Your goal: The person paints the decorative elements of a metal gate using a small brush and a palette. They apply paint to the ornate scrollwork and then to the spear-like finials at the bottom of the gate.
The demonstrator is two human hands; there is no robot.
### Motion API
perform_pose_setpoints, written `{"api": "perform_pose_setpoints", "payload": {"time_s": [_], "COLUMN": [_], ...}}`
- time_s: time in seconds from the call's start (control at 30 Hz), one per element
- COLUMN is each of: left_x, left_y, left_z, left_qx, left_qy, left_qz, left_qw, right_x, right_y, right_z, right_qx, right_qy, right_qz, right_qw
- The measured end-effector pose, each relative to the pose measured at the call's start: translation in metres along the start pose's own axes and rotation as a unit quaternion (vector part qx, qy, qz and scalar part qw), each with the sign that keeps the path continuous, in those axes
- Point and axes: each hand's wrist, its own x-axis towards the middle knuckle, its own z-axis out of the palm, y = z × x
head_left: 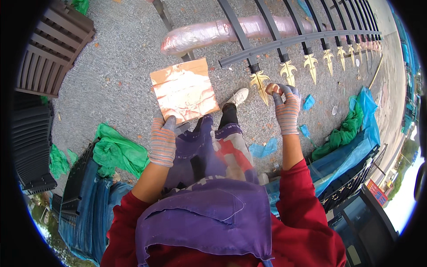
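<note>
Left hand (163,139) nearer body, thumb (170,122) on top; right hand (286,107) farther forward, fingers (293,91) bent; forearms (292,151) apart.

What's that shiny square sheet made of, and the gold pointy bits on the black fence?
The copper-coloured, square, creased sheet looks like glossy metal foil or foil-faced paper: it glares and holds wrinkles. The gold, spear-shaped fence tips seem to be metal with a shiny gold coating, since they gleam, though painted plastic is possible.

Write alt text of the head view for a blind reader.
A gloved left hand holds a creased, shiny copper-coloured sheet; the right hand, also gloved, is beside gold spear-shaped tips on a dark metal fence.
</note>
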Motion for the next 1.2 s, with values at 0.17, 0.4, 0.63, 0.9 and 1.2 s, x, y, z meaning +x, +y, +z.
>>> {"api": "perform_pose_setpoints", "payload": {"time_s": [0.17, 0.4, 0.63, 0.9, 1.2], "left_x": [0.003, -0.005, -0.002, 0.0, -0.001], "left_y": [-0.027, -0.022, -0.027, -0.02, -0.022], "left_z": [-0.024, -0.002, 0.0, 0.016, 0.011], "left_qx": [0.109, 0.033, 0.035, 0.042, 0.026], "left_qy": [0.001, 0.036, 0.035, 0.035, 0.028], "left_qz": [0.019, 0.0, -0.007, -0.007, -0.016], "left_qw": [0.994, 0.999, 0.999, 0.998, 0.999], "right_x": [0.018, -0.01, 0.032, 0.032, 0.024], "right_y": [0.026, 0.009, 0.042, 0.044, 0.046], "right_z": [0.066, 0.085, 0.072, 0.076, 0.085], "right_qx": [-0.088, -0.084, -0.096, -0.034, -0.067], "right_qy": [-0.036, -0.046, -0.033, -0.007, 0.005], "right_qz": [0.038, -0.077, -0.023, -0.031, -0.04], "right_qw": [0.995, 0.992, 0.995, 0.999, 0.997]}}
